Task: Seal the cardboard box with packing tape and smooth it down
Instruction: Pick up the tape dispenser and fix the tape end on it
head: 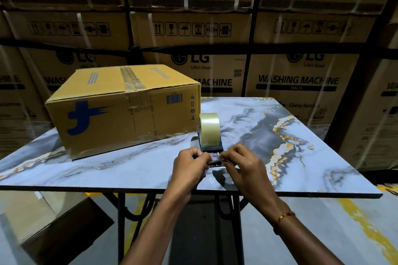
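A closed yellow-brown cardboard box point(120, 105) with a blue logo lies on the left half of the marble-patterned table point(301, 157). A strip of tape runs across its top seam. Right of the box stands a tape dispenser point(212, 146) carrying a roll of clear packing tape point(209, 129). In front of the dispenser, my left hand point(189, 170) and my right hand point(245, 168) both pinch the loose end of the tape point(215, 157) at the cutter. The fingertips hide part of the dispenser's blade.
Large washing-machine cartons point(297, 79) are stacked like a wall close behind the table. The table stands on dark metal legs point(121, 221). A flat carton point(43, 217) lies on the floor at lower left. Yellow markings point(366, 228) cross the floor on the right.
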`<state>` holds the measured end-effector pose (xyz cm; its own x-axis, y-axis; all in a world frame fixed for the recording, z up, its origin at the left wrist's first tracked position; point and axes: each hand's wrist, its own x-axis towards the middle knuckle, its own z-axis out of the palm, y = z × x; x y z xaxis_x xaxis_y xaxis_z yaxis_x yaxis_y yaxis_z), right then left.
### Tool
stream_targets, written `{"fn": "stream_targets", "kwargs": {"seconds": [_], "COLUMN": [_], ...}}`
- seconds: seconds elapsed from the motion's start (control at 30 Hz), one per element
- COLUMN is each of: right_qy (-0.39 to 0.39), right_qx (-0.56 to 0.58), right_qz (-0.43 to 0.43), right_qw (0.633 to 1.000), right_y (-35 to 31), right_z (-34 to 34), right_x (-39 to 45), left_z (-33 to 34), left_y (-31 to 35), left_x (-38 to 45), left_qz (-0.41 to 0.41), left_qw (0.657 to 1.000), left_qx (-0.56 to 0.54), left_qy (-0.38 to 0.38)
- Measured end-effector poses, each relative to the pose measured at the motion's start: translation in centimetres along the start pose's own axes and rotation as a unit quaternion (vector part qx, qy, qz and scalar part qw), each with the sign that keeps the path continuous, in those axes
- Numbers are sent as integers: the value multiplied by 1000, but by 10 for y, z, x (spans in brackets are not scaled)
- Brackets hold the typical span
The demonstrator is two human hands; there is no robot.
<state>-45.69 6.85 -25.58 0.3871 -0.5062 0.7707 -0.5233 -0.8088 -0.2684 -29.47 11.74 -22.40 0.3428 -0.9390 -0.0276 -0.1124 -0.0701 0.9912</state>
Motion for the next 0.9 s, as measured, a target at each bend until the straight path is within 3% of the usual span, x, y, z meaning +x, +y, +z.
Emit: {"fn": "stream_targets", "kwargs": {"seconds": [0.63, 0.8, 0.9], "right_qy": [8, 17, 14], "right_qx": [-31, -16, -11], "right_qz": [4, 2, 2], "right_qw": [999, 1000, 1000], "right_y": [-7, -6, -7], "right_z": [-4, -3, -3], "right_x": [1, 1, 1], "left_z": [-12, -26, -25], "left_y": [0, -17, -24], "left_x": [-2, -9, -13], "left_qz": [-3, 71, 202], "left_qw": [998, 992, 976], "left_qx": [-56, -76, 39], "left_qy": [-1, 76, 70]}}
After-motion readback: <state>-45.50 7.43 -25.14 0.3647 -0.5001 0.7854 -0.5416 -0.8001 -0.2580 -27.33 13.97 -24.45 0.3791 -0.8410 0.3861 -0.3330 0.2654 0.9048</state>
